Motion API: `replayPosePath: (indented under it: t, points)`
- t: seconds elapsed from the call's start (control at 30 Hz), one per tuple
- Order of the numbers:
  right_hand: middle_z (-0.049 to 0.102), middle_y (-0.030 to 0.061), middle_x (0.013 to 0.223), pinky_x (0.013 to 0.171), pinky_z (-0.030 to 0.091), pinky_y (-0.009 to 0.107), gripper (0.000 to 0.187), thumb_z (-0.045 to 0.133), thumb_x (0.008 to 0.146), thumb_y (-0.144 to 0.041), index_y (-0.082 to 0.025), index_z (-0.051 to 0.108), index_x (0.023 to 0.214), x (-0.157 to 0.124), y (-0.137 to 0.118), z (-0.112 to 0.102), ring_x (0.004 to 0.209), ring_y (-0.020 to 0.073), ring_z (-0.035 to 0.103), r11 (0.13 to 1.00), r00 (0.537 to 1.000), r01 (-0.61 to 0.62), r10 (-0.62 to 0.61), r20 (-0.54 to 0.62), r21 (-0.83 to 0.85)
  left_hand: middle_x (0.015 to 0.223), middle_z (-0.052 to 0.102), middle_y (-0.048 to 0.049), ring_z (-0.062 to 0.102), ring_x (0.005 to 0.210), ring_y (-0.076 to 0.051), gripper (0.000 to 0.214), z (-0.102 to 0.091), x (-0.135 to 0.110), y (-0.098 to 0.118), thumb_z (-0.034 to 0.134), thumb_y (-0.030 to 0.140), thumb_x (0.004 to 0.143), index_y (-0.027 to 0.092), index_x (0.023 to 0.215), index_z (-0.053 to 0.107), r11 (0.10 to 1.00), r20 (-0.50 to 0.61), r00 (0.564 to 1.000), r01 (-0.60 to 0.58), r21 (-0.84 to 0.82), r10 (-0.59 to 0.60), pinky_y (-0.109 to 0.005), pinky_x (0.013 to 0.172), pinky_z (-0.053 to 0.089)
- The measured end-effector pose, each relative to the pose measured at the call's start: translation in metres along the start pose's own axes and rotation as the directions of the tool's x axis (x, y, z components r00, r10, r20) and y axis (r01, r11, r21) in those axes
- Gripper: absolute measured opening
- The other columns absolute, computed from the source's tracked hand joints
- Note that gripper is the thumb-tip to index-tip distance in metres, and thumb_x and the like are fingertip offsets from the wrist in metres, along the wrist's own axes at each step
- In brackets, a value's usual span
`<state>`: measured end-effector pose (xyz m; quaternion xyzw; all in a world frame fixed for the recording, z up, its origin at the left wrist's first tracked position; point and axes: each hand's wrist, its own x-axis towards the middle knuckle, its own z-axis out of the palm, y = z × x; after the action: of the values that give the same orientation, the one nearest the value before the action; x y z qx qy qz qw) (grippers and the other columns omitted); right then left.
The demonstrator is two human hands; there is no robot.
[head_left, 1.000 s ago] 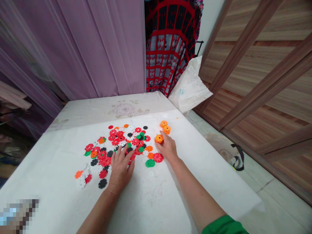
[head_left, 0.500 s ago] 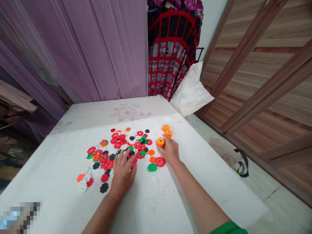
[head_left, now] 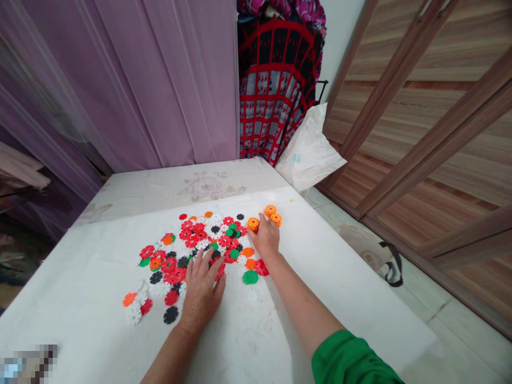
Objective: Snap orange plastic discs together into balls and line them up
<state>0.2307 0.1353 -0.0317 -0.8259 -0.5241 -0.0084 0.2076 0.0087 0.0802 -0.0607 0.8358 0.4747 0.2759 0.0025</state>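
A scatter of flat plastic snowflake discs [head_left: 192, 240] in red, orange, green, black and white lies on a white-covered table [head_left: 280, 320]. My left hand [head_left: 202, 288] lies flat with fingers spread on the near edge of the scatter. My right hand [head_left: 264, 237] reaches to the scatter's right side, its fingers closed on a small stack of orange discs [head_left: 253, 223]. Two more orange stacks [head_left: 273, 214] stand just right of that hand. A green disc [head_left: 250, 277] lies between my forearms.
Purple curtains [head_left: 140, 80] hang behind the table. A red and black patterned cloth [head_left: 276, 90] and a white plastic bag [head_left: 308, 152] are at the back right. Wooden panels [head_left: 432, 117] line the right wall; a bag with a black strap [head_left: 380, 256] lies on the floor.
My right hand has carried the orange stack to the left and a little farther away. The left hand has stayed flat on the discs.
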Motion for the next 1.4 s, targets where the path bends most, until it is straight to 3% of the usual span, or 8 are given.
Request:
replayPosePath:
  t: [0.4, 0.67, 1.23, 1.4]
  points:
    - [0.069, 0.0175, 0.107, 0.084, 0.04, 0.039, 0.055, 0.058, 0.088, -0.037, -0.01, 0.05, 0.136, -0.008, 0.008, 0.003, 0.103, 0.0292, 0.056, 0.995, 0.991, -0.099, 0.096, -0.095, -0.024, 0.143, 0.054, -0.0101, 0.039, 0.139, -0.032, 0.039, 0.0, 0.0, 0.0, 0.049, 0.022, 0.089, 0.028, 0.125, 0.063, 1.0, -0.003, 1.0, -0.026, 0.009, 0.026, -0.057, 0.111, 0.033]
    - [0.069, 0.0165, 0.108, 0.087, 0.04, 0.037, 0.05, 0.058, 0.089, -0.033, -0.009, 0.053, 0.133, 0.006, -0.011, 0.005, 0.109, 0.0296, 0.055, 0.993, 0.99, -0.119, 0.117, -0.072, -0.021, 0.143, 0.053, -0.0096, 0.039, 0.139, -0.032, 0.038, 0.004, -0.003, -0.003, 0.049, 0.022, 0.089, 0.027, 0.124, 0.064, 0.999, -0.015, 0.999, -0.037, 0.03, 0.038, -0.057, 0.111, 0.033]
    - [0.071, 0.0166, 0.1, 0.081, 0.044, 0.036, 0.035, 0.057, 0.089, -0.026, -0.012, 0.058, 0.12, 0.034, -0.025, 0.001, 0.098, 0.0278, 0.063, 0.987, 0.987, -0.157, 0.158, 0.009, -0.043, 0.146, 0.051, -0.0087, 0.038, 0.14, -0.033, 0.04, 0.009, -0.005, -0.015, 0.051, 0.024, 0.089, 0.03, 0.127, 0.062, 0.995, 0.026, 0.996, -0.081, 0.06, 0.08, -0.058, 0.11, 0.034]
    - [0.07, 0.0175, 0.102, 0.083, 0.045, 0.036, 0.041, 0.059, 0.087, -0.026, -0.011, 0.056, 0.125, 0.031, -0.026, -0.001, 0.1, 0.0287, 0.062, 0.986, 0.986, -0.168, 0.168, 0.002, 0.011, 0.143, 0.053, -0.0096, 0.04, 0.138, -0.033, 0.037, 0.007, -0.004, -0.009, 0.05, 0.024, 0.09, 0.028, 0.123, 0.064, 0.994, 0.007, 0.997, -0.079, 0.073, 0.079, -0.057, 0.11, 0.035]
